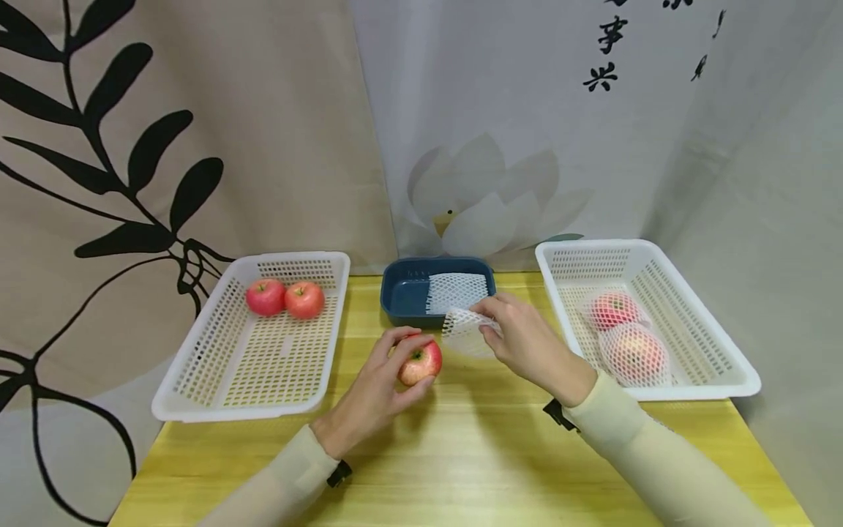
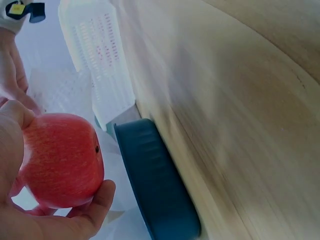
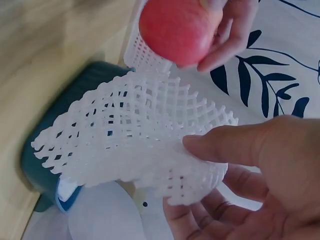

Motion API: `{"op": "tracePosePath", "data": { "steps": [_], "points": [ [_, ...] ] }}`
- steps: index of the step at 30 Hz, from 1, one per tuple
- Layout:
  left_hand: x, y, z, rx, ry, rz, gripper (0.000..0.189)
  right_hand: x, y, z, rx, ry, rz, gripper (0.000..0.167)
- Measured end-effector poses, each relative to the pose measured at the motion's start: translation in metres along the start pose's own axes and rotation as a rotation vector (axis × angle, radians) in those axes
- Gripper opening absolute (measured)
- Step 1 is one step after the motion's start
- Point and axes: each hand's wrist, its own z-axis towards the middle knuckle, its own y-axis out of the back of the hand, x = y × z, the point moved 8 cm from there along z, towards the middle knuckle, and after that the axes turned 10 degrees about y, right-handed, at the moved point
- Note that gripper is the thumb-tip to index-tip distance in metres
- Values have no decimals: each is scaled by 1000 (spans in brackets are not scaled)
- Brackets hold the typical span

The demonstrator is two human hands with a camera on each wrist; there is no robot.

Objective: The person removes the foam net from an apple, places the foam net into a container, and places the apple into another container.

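Note:
A red apple (image 1: 421, 361) is gripped in my left hand (image 1: 375, 391), thumb and fingers round its sides, above the middle of the table. The left wrist view shows the same apple (image 2: 65, 160) from close by. My right hand (image 1: 527, 340) pinches a white foam net sleeve (image 1: 469, 333) between thumb and fingers, just right of the apple. In the right wrist view the net sleeve (image 3: 135, 130) spreads out with its toothed edge towards the apple (image 3: 177, 30). Behind both hands stands a dark blue bin (image 1: 405, 289) with more white netting (image 1: 454, 289) inside.
At left, a white basket (image 1: 309, 380) holds two bare apples (image 1: 286, 298). Another white basket (image 1: 711, 344) at right holds two apples in foam nets (image 1: 628, 340). Wooden tabletop (image 1: 474, 468) lies in front, and a printed curtain (image 1: 296, 146) hangs behind.

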Motion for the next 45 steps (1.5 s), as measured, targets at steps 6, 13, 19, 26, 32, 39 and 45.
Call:
{"op": "tracePosePath", "data": {
  "steps": [6,13,19,26,32,39,45],
  "points": [
    [3,4,-1,-14,31,0,62,-5,6,19,17,4,12,21],
    [3,4,-3,-11,39,28,62,-20,6,36,44,-16,5,21],
    [4,0,-5,10,46,55,62,-39,2,54,93,-43,-19,22],
    [6,1,-5,27,51,80,61,-61,-6,73,149,-101,-36,26],
    [6,4,-6,18,16,113,60,-72,-18,88,147,-101,-59,25],
    [1,6,-6,8,-30,140,58,-79,-32,102,70,5,-101,22],
    [-2,7,-6,7,-42,143,58,-89,-49,105,6,61,-148,20]
  ]
}}
